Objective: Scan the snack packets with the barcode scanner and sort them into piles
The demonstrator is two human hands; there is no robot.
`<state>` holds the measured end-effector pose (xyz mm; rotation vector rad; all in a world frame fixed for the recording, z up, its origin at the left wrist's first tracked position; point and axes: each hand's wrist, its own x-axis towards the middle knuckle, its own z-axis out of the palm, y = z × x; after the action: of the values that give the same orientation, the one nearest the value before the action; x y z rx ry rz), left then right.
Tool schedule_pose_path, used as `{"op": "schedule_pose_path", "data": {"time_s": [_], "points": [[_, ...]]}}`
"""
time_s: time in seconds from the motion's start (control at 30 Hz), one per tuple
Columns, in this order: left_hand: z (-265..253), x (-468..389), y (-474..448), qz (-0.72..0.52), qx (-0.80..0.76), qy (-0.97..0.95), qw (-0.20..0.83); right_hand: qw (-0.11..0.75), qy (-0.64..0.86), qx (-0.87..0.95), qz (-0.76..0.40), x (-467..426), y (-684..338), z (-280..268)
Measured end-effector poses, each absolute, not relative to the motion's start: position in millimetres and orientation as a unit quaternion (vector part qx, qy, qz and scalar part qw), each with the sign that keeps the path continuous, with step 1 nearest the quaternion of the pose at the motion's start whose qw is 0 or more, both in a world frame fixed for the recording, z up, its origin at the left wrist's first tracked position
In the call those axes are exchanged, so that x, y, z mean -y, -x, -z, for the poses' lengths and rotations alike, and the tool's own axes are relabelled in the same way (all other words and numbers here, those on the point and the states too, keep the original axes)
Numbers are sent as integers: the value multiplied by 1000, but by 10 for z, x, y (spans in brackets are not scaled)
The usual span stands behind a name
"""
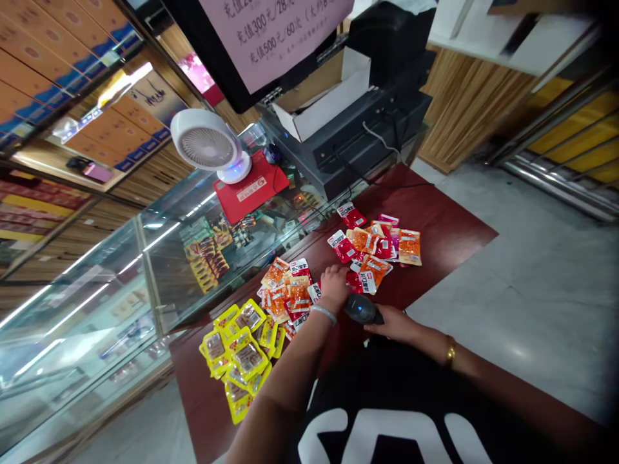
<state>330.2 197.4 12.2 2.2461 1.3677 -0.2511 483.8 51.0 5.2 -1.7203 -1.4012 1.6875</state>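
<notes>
My right hand point(389, 323) is closed around the handle of a dark barcode scanner point(360, 309), whose top shows a small blue light. My left hand point(333, 287) is low over the table with its fingers curled; what is under them is hidden. A red-and-white snack packet point(314, 292) shows at its left side, and another red-and-white packet point(366, 282) lies just right of its fingers. Beyond is a loose heap of orange and red packets point(366, 241). Left of my left hand lie a second orange-and-red heap point(285, 291) and a pile of yellow packets point(247, 354).
The packets lie on a dark red table point(454, 225) against a glass display counter point(159, 270). On the counter stand a white fan point(206, 140), a red mat point(251, 196), a black cash drawer point(348, 142) with an open white box point(333, 96), and a monitor bearing a pink sign point(280, 38).
</notes>
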Motion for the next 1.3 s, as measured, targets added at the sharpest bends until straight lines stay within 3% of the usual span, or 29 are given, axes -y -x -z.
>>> {"op": "schedule_pose_path", "data": {"time_s": [0.1, 0.2, 0.4, 0.53, 0.63, 0.77, 0.9, 0.97, 1.3], "points": [[-27, -1952, -3358, 116, -488, -828, 252, 192, 613, 483, -596, -461, -4866, -6], [28, -1937, -3188, 113, -528, -777, 322, 218, 600, 479, -603, -458, -4903, 13], [41, -1899, -2760, -16, -651, -605, 457, 233, 590, 487, -600, -577, -4881, -68], [17, -1786, -2646, -85, -675, -547, 488, 223, 573, 498, -611, -713, -4757, -187], [-28, -1712, -2598, -118, -688, -538, 473, 210, 552, 516, -621, -800, -4661, -277], [-155, -1719, -2403, -73, -713, -550, 430, 193, 544, 532, -619, -856, -4587, -323], [-272, -1840, -2217, -45, -774, -578, 253, 204, 547, 524, -620, -859, -4591, -266], [-261, -1939, -2266, -47, -776, -592, 211, 212, 550, 515, -622, -855, -4618, -226], [116, -2668, -3401, 1, -666, -695, 272, 244, 590, 471, -608, -841, -4917, -141]]}}
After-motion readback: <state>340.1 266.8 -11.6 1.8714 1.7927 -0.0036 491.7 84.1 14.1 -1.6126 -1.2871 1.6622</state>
